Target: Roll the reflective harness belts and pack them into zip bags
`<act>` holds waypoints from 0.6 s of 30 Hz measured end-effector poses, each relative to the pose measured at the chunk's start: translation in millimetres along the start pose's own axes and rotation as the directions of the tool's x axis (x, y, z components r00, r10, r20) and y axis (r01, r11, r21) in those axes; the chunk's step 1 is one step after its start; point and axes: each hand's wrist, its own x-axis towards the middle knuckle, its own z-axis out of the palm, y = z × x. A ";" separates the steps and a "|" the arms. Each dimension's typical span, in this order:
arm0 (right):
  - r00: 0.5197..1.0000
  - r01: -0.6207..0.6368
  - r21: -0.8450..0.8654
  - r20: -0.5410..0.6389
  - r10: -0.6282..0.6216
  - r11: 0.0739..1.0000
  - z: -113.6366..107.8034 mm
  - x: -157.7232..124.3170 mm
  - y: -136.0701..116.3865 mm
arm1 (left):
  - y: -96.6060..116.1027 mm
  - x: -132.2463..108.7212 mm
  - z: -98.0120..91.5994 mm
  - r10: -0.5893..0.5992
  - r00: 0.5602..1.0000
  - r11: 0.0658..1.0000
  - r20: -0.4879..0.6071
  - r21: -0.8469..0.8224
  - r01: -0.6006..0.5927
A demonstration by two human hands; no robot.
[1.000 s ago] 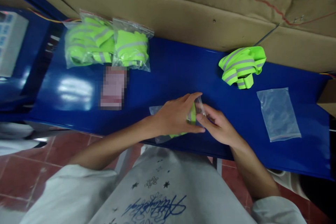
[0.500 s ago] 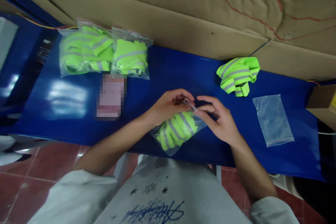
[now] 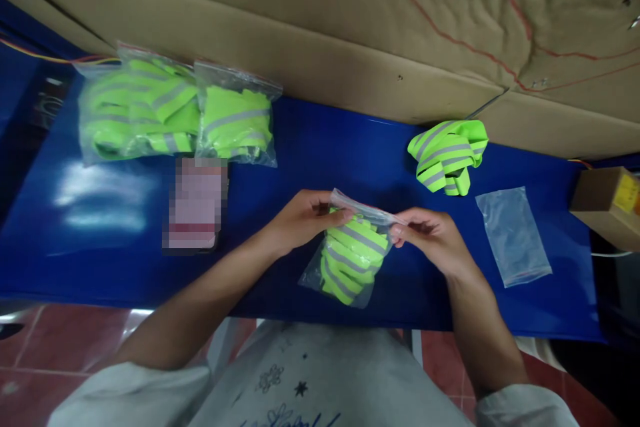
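Observation:
A clear plastic bag [image 3: 350, 257] with a folded neon-green strap with grey stripes inside hangs just above the near edge of the blue table [image 3: 320, 153]. My left hand [image 3: 305, 220] pinches the left end of the bag's top edge. My right hand [image 3: 433, 237] pinches the right end of the same edge. The bag's mouth is stretched between both hands.
Two filled bags of green straps [image 3: 175, 113] lie at the far left. A loose folded green strap [image 3: 447, 155] and an empty clear bag [image 3: 513, 235] lie at the right. A pixelated card [image 3: 195, 203] lies left of my hands. Cardboard [image 3: 350, 27] lines the back; a small box [image 3: 607, 203] sits far right.
The strap has gone fully into the bag. My hands moved apart along the bag's top edge, and the bag now hangs between them.

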 end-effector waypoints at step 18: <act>0.964 0.192 -0.092 -0.168 -0.205 0.977 3.7 -5.0 -3.6 | -3.6 -0.7 1.7 0.164 0.975 0.987 -0.153 0.025 -0.162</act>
